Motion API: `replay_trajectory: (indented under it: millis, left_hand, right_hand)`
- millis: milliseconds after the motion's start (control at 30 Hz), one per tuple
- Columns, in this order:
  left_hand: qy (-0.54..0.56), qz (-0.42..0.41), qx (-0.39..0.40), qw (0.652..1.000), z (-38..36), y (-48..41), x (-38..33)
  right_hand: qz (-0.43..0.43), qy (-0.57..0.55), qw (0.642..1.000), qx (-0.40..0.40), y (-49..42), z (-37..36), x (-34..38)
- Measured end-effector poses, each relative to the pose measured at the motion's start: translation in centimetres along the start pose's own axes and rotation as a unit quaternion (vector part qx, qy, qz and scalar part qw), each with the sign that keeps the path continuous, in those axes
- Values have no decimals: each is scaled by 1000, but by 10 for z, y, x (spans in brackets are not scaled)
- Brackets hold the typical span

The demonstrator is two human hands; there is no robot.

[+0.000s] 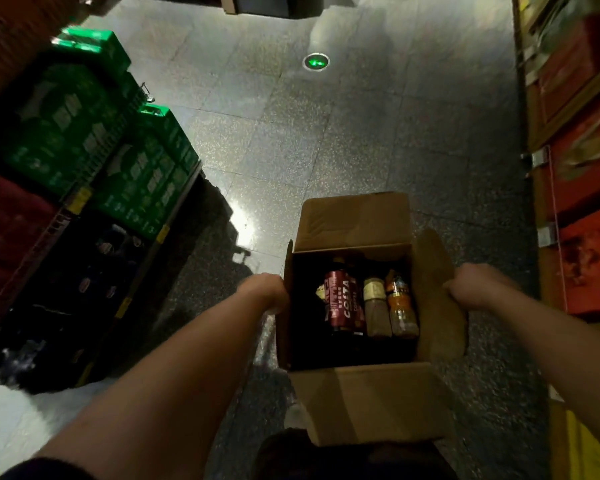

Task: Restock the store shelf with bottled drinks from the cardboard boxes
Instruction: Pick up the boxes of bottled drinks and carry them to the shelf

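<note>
An open cardboard box (371, 400) hangs in front of me above the aisle floor, flaps spread. Inside stand a maroon Costa coffee bottle (343, 303), a pale beige-capped bottle (376, 308) and an orange-labelled bottle (400, 304); the box's left part is dark. My left hand (269, 292) grips the box's left wall at the rim. My right hand (471, 291) grips the right flap, fingers curled over it.
On the left, a store shelf (84, 199) carries green drink cases above and dark bottle packs below. Red and orange boxes (589, 209) fill shelving on the right. The grey tiled floor (326, 140) runs ahead, with a green round floor light (316, 61).
</note>
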State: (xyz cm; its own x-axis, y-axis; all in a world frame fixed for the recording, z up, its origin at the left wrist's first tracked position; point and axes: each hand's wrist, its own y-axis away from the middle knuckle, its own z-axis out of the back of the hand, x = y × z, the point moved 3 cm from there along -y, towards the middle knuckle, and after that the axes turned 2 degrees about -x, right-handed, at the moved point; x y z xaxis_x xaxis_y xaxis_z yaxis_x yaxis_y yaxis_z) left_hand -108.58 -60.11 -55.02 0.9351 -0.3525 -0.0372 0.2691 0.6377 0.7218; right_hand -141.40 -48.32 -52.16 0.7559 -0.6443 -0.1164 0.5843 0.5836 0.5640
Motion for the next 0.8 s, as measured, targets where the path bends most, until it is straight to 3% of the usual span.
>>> replay_trajectory:
  millis: [267, 500, 800]
  left_hand:
    - [28, 44, -23, 998, 83, -77, 8]
    - [72, 77, -24, 994, 139, -124, 27]
    - [89, 50, 5, 995, 201, -200, 83]
  right_hand:
    - [69, 15, 997, 26, -104, 72, 54]
    - [93, 40, 995, 1, -165, 142, 112]
    - [63, 62, 996, 4, -207, 195, 193]
